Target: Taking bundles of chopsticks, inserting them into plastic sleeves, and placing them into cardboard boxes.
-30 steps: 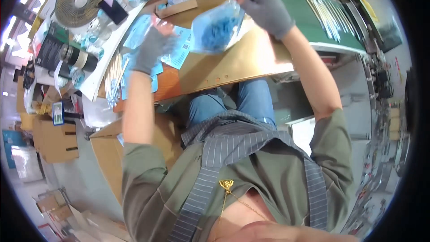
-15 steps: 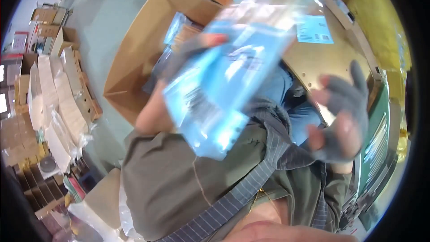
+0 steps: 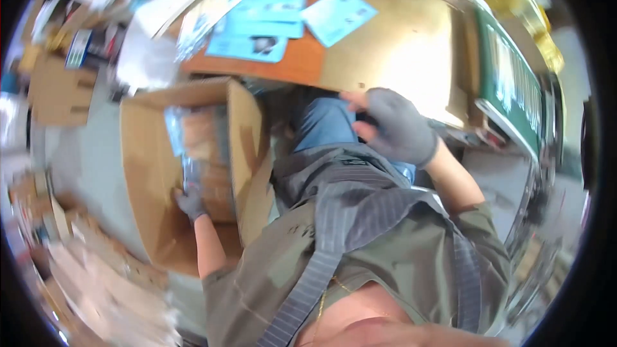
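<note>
Head view: left hand [image 3: 191, 202] grips a clear-wrapped packet [image 3: 193, 170] — blurred — inside the open cardboard box [image 3: 144, 173]; right hand [image 3: 392, 125] half-curled, empty.

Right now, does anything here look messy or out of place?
Nothing looks spilled or damaged. The blue packets lie loosely overlapped and askew on the table. The left hand reaches into an open cardboard box on the floor; the right hand is over the lap. The picture is motion-blurred.
</note>
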Tool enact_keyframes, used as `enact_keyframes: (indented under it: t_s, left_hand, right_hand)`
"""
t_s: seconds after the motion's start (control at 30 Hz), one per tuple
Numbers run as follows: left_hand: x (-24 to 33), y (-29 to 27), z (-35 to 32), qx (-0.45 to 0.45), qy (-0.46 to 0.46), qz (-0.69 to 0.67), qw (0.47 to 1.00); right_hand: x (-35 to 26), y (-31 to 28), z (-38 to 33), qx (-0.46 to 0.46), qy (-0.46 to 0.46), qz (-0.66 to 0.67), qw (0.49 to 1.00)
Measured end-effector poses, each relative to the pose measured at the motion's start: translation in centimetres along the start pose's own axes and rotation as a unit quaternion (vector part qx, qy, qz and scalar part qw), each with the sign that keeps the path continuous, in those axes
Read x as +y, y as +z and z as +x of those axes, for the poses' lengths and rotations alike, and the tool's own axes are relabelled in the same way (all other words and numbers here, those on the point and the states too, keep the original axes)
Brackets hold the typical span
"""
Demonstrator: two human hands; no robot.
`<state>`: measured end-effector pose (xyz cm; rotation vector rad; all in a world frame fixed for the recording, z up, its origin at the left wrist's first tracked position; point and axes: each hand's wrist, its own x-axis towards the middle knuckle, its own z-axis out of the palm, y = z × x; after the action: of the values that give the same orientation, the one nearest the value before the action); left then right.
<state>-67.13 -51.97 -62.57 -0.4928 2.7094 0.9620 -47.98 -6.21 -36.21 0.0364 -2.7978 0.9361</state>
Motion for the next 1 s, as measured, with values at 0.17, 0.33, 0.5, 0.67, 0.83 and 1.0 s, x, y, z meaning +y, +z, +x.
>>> enact_keyframes:
  t_s: [0.17, 0.33, 0.5, 0.67, 0.83, 1.0]
  left_hand:
    - [29.3, 2.0, -9.5, -0.04, 0.428, -0.225, 0.874]
    - [39.3, 19.0, -14.0, -0.086, 0.763, 0.212, 0.604]
    - [43.7, 26.7, -15.9, -0.195, 0.659, 0.42, 0.593]
    - [45.0, 27.5, -16.5, -0.131, 0.7, 0.397, 0.579]
    - [41.8, 26.7, -16.6, -0.13, 0.713, 0.376, 0.577]
    - [40.7, 27.0, -15.5, -0.104, 0.792, 0.307, 0.517]
  right_hand:
    - [2.7, 0.7, -5.3, 0.01, 0.089, 0.006, 0.996]
    - [3.3, 2.3, -6.2, 0.026, 0.093, 0.039, 0.995]
    - [4.6, 1.6, -10.5, 0.095, 0.148, 0.017, 0.984]
    - [5.5, 0.4, -13.6, 0.182, 0.218, 0.114, 0.952]
    - [7.5, 0.5, -12.5, 0.179, 0.178, 0.095, 0.963]
    - [8.1, 1.2, -11.2, 0.152, 0.155, 0.106, 0.971]
